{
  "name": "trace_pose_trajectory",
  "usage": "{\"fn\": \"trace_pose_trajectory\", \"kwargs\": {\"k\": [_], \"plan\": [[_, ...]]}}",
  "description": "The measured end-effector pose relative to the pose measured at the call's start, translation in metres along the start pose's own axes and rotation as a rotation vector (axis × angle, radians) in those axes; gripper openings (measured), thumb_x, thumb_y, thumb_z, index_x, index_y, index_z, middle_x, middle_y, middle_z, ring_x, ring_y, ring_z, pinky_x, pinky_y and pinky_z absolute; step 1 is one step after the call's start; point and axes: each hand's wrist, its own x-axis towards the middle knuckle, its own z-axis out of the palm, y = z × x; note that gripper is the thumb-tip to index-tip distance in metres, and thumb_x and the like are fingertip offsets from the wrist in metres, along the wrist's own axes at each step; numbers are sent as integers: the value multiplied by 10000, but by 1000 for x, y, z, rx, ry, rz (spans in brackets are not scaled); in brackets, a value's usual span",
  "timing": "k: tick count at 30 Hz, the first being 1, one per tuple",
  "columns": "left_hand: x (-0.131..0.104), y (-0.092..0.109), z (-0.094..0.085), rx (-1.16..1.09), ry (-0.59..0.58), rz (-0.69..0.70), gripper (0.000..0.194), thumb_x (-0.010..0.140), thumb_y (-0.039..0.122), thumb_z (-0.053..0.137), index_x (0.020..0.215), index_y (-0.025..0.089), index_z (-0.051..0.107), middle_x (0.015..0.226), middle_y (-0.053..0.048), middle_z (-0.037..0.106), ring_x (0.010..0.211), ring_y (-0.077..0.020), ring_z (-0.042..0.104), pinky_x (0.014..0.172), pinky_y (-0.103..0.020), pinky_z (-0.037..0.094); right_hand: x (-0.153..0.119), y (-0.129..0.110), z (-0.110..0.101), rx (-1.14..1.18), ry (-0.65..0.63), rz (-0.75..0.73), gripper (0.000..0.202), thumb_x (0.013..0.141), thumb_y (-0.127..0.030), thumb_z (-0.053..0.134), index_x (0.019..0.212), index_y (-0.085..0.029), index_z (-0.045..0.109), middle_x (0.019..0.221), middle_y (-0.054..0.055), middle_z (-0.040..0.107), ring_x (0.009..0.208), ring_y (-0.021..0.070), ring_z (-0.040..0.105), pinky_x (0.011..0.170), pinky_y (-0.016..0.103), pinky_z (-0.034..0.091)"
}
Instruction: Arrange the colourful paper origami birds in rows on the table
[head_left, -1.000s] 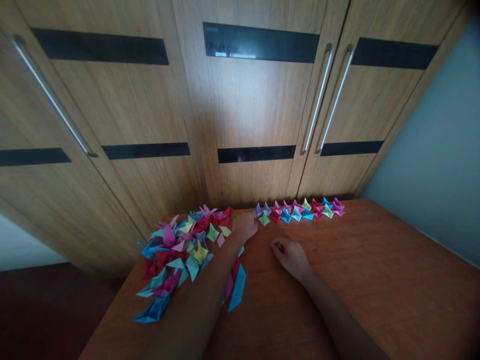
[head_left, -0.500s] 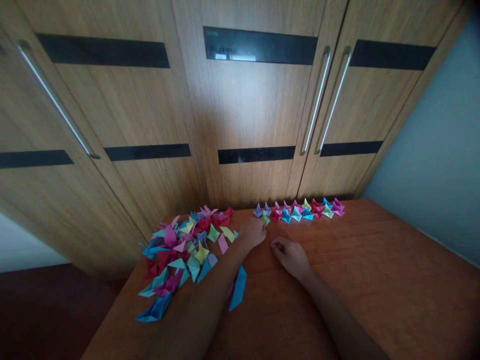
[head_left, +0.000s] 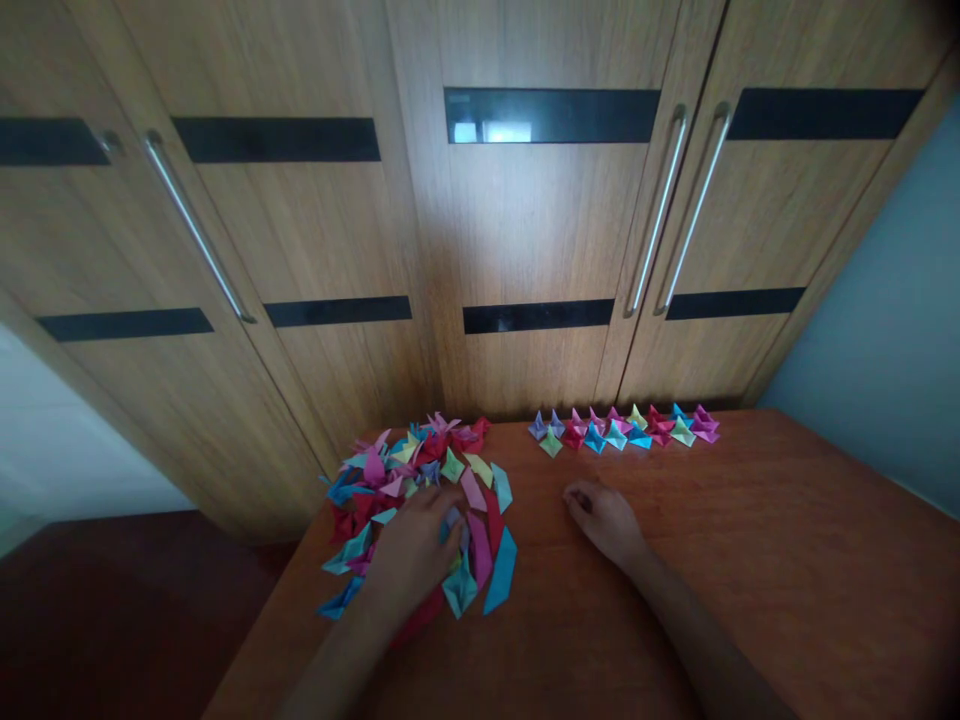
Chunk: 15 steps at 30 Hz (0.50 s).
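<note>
Left hand: [head_left: 424, 540] over the pile of folded papers [head_left: 373, 467], fingers bent among the pieces; I cannot tell whether it grips one. Half a second ago it was at the near left end of the double row.
Right hand: [head_left: 606, 515] curled into a loose fist on the table [head_left: 750, 560], same spot as before, just in front of the double row.
Double row: [head_left: 616, 433] small folded papers along the table's back edge, beside the cupboard [head_left: 532, 220]. The green piece [head_left: 551, 443] at its front left end, partly behind the left hand earlier, now shows whole.
Pile's right edge: pink strip [head_left: 478, 550] and teal piece [head_left: 501, 488], earlier mostly behind the left arm, now in sight; blue strip [head_left: 500, 572] just beside.
</note>
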Motion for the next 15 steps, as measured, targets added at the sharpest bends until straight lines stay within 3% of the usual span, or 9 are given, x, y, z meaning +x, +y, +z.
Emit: {"fn": "trace_pose_trajectory", "kwargs": {"k": [3, 7, 11, 15], "plan": [[-44, -13, 4, -44, 71, 21, 281, 861, 318, 519, 1118, 255, 612, 1102, -68, 618, 1018, -234, 588, 910, -382, 461, -1, -1, 0, 0, 1, -1, 186, 840, -264, 464, 831, -241, 648, 728, -10, 672, 661, 140, 602, 608, 231, 373], [-77, -8, 16, -8, 114, -7, 372, 783, 390, 628, 1140, 287, 609, 1127, -70, 613, 1050, -275, 573, 904, -410, 473, -2, -2, 1, -2, 14, 4, 185, 833, -270, 469, 815, -239, 650, 736, -10, 672, 666, 140, 602, 617, 232, 382], [-79, 9, 26, 22, 8, -42, 374, 744, 365, 670, 1111, 308, 628, 1090, -58, 641, 1014, -287, 589, 896, -417, 469, -4, -3, 2, 15, 35, -9, 194, 829, -273, 462, 810, -233, 651, 736, -1, 672, 662, 147, 602, 637, 239, 401], [-70, 15, 30, 31, -69, -46, 301, 843, 278, 523, 1126, 298, 625, 1062, -61, 661, 933, -259, 621, 821, -392, 491, -4, -2, 2, 27, 36, -8, 189, 823, -272, 469, 809, -233, 653, 737, 1, 672, 663, 151, 604, 640, 243, 407]]}}
